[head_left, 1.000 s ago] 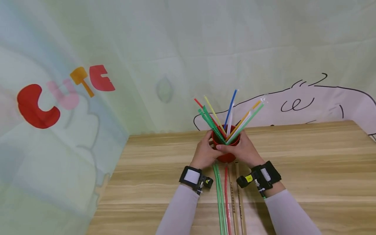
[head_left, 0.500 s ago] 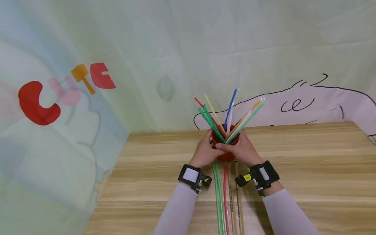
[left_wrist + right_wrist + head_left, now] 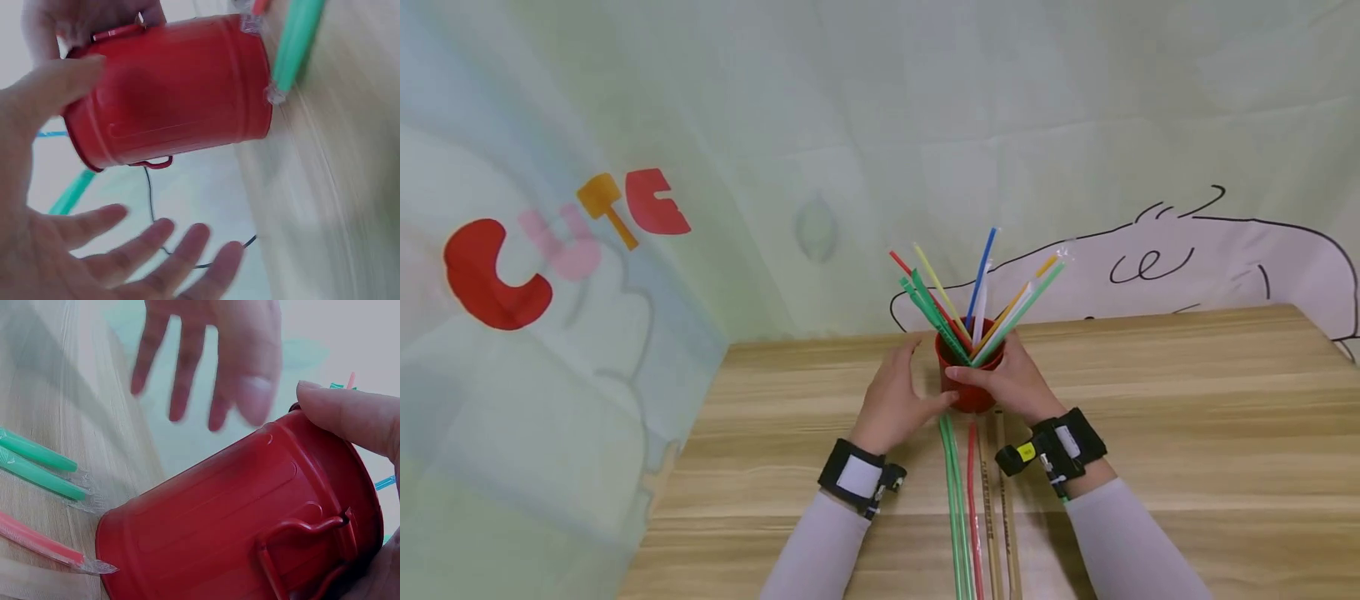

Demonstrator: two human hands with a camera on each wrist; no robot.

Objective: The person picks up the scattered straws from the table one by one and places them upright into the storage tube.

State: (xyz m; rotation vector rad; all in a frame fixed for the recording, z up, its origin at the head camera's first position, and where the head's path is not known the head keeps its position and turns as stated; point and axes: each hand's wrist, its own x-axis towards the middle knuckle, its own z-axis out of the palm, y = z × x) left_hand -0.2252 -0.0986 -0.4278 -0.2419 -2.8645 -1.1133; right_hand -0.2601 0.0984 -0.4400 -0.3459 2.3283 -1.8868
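A small red metal bucket (image 3: 967,392) with side handles stands upright on the table, holding several wrapped drinking straws (image 3: 934,308) in green, red, yellow, blue, white and orange. My right hand (image 3: 1017,383) grips the bucket at its right side, the thumb lying along the near rim; its fingers are mostly hidden behind the wall. My left hand (image 3: 891,408) is on the other side, fingers spread and away from the wall. Its thumb (image 3: 62,84) overlaps the bucket in the left wrist view; I cannot tell whether it touches.
More straws lie lengthwise on the wooden table (image 3: 775,467) in front of the bucket: green straws (image 3: 957,508), a red straw (image 3: 974,508) and two tan paper-wrapped ones (image 3: 991,517). A printed curtain (image 3: 820,150) hangs behind the table and to the left.
My left hand has let go of the bucket and moved left, its fingers opening out. The right hand keeps its grip, and the bucket stays in place.
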